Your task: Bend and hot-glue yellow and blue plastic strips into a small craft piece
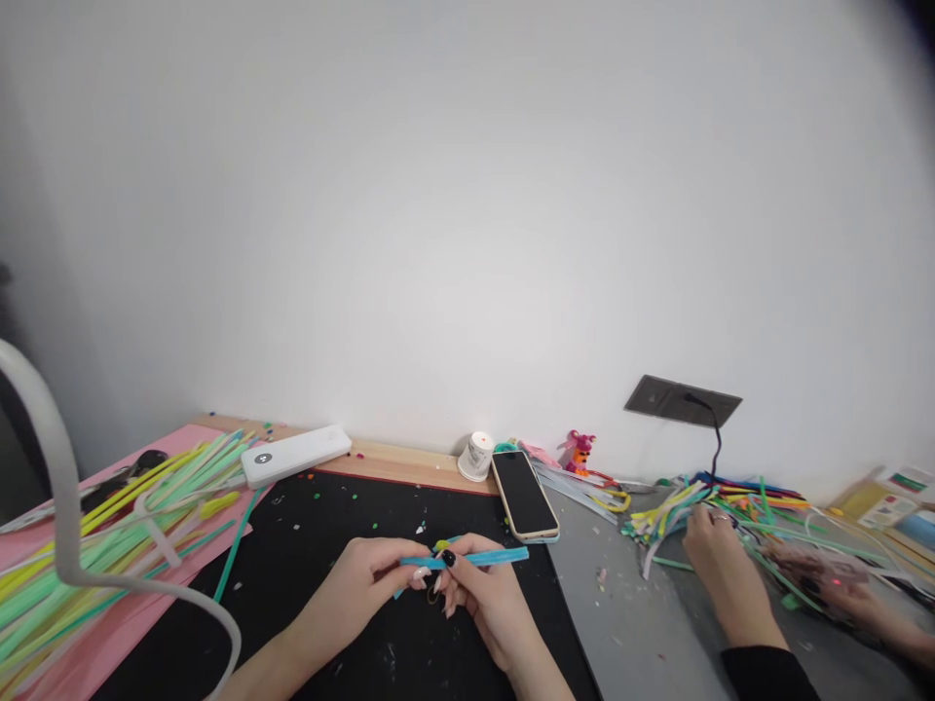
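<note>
Above the black mat (321, 584), a light-blue pipe cleaner bundle (501, 556) lies level across both of my hands. My left hand (357, 584) pinches its left end between thumb and fingertips. Close beside it, my right hand (486, 589) grips the middle, its dark-nailed thumb on top, and the free end sticks out to the right. A small yellow-green piece (441, 546) shows behind the fingers; what it belongs to is partly hidden. More blue shows below the left fingertips.
On the left, pipe cleaners (168, 526) lie on pink paper (94, 662) near black-handled scissors (124, 482). A white device (296, 456), paper cup (476, 460) and phone (526, 495) line the back. A co-worker's hands (723, 565) handle pipe cleaners at right. A white cable (182, 589) crosses left.
</note>
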{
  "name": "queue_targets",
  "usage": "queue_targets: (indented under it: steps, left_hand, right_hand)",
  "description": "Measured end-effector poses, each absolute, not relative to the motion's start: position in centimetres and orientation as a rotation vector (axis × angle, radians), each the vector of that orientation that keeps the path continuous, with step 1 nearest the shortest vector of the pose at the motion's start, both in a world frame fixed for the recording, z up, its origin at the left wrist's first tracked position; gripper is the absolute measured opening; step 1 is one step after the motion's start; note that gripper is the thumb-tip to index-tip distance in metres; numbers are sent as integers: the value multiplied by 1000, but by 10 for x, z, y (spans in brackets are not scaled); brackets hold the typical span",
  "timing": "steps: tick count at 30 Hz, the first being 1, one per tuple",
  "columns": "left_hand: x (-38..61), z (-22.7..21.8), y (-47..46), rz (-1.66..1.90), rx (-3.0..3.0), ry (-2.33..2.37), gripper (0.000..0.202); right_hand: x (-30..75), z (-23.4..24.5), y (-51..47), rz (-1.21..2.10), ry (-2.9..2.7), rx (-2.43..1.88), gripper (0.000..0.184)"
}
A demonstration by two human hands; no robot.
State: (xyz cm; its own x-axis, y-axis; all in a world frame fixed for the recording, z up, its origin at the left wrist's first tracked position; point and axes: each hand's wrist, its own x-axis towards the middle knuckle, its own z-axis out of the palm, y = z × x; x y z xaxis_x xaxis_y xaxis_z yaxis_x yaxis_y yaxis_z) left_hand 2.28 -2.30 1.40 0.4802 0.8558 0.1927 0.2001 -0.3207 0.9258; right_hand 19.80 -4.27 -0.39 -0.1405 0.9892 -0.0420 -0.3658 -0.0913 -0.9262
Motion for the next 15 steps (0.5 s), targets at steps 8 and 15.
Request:
queue_targets:
  steps: [8,15]
  left_hand:
    - [22,10,-22,899,1776,931,21]
    - [23,11,-22,896,1797,967,21]
  right_hand:
    - [200,-18,-35,1462,-1033,-978,32]
    - [199,-20,-35,1397,-1069,-1016,33]
